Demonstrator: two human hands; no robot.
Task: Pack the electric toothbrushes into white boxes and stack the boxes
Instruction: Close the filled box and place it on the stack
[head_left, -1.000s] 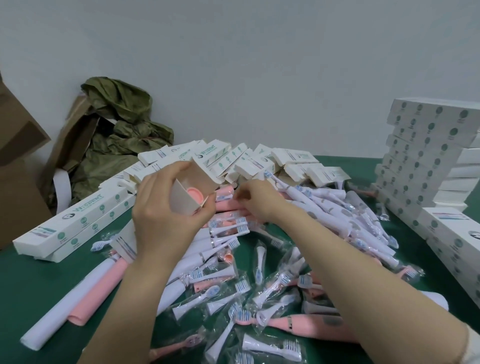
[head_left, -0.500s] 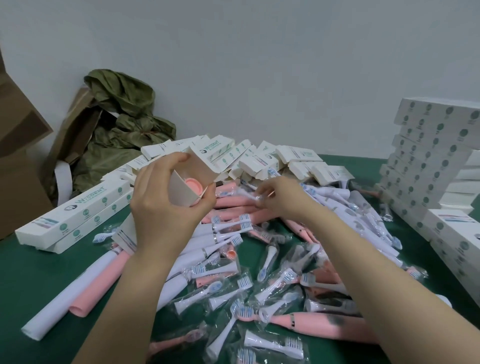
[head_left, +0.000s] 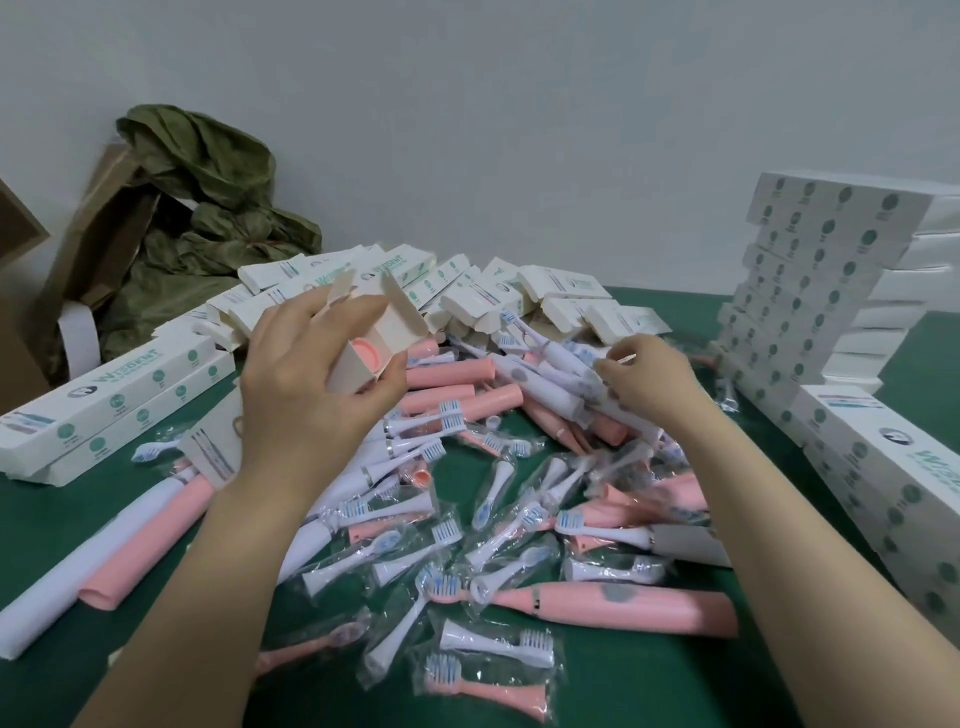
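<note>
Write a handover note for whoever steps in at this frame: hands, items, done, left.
Left hand grips an open white cardboard box, pink toothbrush handle inside, flaps open.
Right hand reaches into the loose white toothbrush handles; grasp unclear.
Done: stacked closed white boxes, right.
Left: close this box, stack it; pack the remaining pile on the green table.

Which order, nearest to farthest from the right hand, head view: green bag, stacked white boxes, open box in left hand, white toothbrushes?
1. white toothbrushes, at the fingertips of the right hand.
2. stacked white boxes, to its right.
3. open box, in the left hand, across the pile.
4. green bag, back left by the wall.
</note>
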